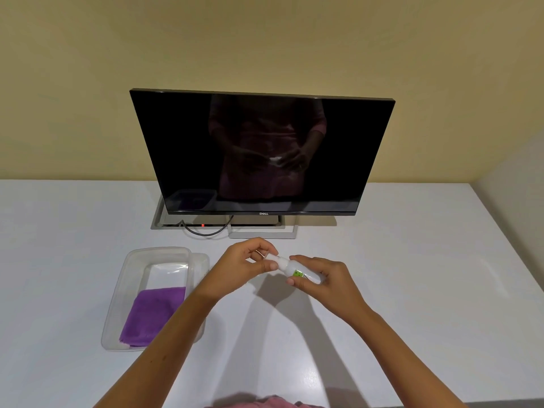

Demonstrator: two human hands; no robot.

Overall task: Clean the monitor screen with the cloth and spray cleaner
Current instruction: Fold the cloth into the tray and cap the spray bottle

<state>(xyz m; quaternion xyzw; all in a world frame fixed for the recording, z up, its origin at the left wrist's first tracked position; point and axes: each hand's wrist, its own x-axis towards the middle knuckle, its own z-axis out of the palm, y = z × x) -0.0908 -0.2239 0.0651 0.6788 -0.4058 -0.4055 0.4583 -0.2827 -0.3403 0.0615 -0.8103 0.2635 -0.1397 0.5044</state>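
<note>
Two bare hands meet above the middle of a white worktop [382,260], holding a small white plastic spray bottle with a green label [294,267] on its side. The right hand [326,276] is wrapped around the bottle's body; the left hand [250,260] pinches its cap end. A black flat monitor with a dark screen [262,151] stands upright near the back edge. Toward the left edge, a clear plastic tray [123,290] holds a folded purple cloth [150,313].
</note>
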